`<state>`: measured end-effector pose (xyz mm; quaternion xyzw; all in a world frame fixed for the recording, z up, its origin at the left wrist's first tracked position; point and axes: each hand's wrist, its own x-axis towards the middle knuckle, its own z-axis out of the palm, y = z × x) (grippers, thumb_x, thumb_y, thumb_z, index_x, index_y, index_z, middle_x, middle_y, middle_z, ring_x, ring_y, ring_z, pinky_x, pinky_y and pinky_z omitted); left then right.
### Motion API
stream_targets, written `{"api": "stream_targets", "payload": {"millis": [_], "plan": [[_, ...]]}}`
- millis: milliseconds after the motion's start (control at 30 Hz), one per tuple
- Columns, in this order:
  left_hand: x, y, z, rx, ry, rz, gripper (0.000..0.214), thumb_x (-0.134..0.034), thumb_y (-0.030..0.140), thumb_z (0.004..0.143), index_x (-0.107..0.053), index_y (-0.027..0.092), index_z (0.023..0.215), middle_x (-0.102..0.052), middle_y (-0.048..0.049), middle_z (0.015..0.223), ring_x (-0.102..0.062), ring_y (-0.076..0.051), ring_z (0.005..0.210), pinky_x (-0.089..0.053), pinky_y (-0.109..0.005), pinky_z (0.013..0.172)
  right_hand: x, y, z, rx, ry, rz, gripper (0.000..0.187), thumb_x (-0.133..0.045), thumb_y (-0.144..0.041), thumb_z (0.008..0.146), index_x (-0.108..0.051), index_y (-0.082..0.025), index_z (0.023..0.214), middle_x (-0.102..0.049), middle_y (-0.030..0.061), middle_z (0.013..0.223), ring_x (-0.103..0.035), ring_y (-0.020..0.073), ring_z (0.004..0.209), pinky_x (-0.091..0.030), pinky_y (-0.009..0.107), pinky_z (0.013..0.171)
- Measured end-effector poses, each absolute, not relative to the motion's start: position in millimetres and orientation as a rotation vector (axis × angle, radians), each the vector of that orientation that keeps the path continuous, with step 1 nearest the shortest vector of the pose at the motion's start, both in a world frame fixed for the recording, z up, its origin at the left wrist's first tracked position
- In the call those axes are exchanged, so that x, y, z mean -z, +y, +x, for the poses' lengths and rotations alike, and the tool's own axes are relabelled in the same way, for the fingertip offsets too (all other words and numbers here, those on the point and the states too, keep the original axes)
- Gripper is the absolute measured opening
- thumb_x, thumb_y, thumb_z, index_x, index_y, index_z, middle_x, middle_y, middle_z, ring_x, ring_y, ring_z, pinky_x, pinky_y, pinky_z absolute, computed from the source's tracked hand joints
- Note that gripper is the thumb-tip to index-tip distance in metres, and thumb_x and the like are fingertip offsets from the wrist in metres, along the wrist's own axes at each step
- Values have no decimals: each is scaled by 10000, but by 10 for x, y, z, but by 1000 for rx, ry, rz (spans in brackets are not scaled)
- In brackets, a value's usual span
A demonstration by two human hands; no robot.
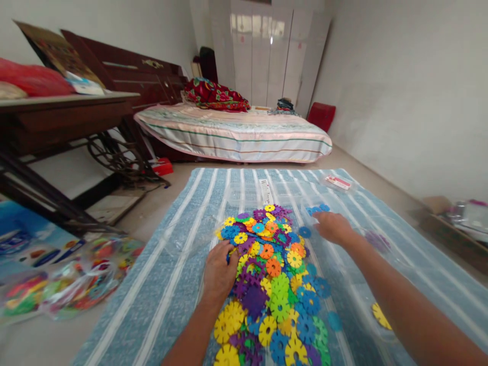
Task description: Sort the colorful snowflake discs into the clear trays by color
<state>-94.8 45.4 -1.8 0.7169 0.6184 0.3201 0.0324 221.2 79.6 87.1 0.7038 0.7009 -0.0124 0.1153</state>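
Note:
Across the middle of the striped cloth lies a long heap of plastic snowflake discs in purple, yellow, blue, green and orange. My left hand rests at the heap's left edge, its fingers curled in with a bit of a blue disc showing between them. Beyond the heap on the right, my right hand is closed, with the fingertips turned down and partly hidden. Several blue discs lie right by its knuckles. Purple discs sit under clear plastic to its right, and a yellow disc is beside the forearm.
A clear plastic tray stands behind the heap near a printed strip. At the far right corner is a small clear box with a red label. Bags of colourful pieces lie on the floor at left, below a sewing-machine table.

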Motion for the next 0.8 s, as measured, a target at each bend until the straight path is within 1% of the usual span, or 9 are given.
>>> {"api": "stream_targets", "payload": {"millis": [133, 233, 367, 500, 600, 700, 800], "plan": [[22, 424, -872, -1026, 1872, 2174, 219, -444, 251, 800, -638, 178, 868, -659, -98, 1063, -591, -228, 1028, -455, -392, 943, -832, 810, 2273, 28, 2028, 2037, 328, -359, -205, 877, -603, -186, 1096, -660, 134, 1042, -613, 231, 982, -429, 376, 840], [14, 401, -803, -1043, 1825, 2144, 222, -421, 207, 803, -627, 171, 878, -663, -94, 1037, -599, -213, 1005, -458, -377, 941, -833, 784, 2309, 21, 2011, 2025, 323, -349, -178, 872, -636, -175, 1018, -664, 139, 1018, -616, 233, 969, -431, 369, 828], [0, 356, -699, -1048, 1751, 2117, 236, -400, 183, 817, -617, 188, 908, -658, -78, 1058, -598, -194, 1013, -463, -363, 936, -836, 754, 2357, 16, 1987, 2041, 334, -335, -180, 876, -650, -162, 986, -667, 147, 1006, -625, 234, 949, -441, 362, 805], [-28, 301, -608, -1039, 1644, 2133, 254, -383, 192, 838, -622, 194, 924, -658, -76, 1058, -598, -191, 1011, -465, -363, 935, -872, 724, 2396, 25, 1960, 2089, 321, -371, -226, 876, -630, -179, 1060, -661, 130, 1039, -623, 224, 958, -446, 336, 788], [-51, 263, -554, -1015, 1580, 2139, 271, -372, 191, 847, -616, 202, 964, -653, -73, 1069, -587, -193, 1031, -461, -377, 939, -943, 639, 2371, 20, 1963, 2114, 335, -398, -249, 874, -590, -178, 1140, -637, 126, 1108, -601, 226, 1009, -433, 333, 823], [-63, 229, -497, -984, 1567, 2121, 279, -368, 199, 856, -609, 199, 997, -645, -78, 1087, -573, -192, 1061, -444, -381, 961, -1029, 413, 2240, 16, 2061, 2101, 339, -397, -284, 883, -579, -190, 1154, -619, 112, 1147, -593, 224, 1017, -422, 327, 845], [-61, 192, -426, -979, 1561, 2113, 268, -390, 241, 860, -604, 195, 1014, -638, -89, 1106, -568, -200, 1070, -439, -385, 964, -1058, 59, 1992, 98, 2290, 2069, 331, -386, -308, 891, -585, -204, 1134, -632, 95, 1113, -600, 218, 984, -429, 317, 826]]}}
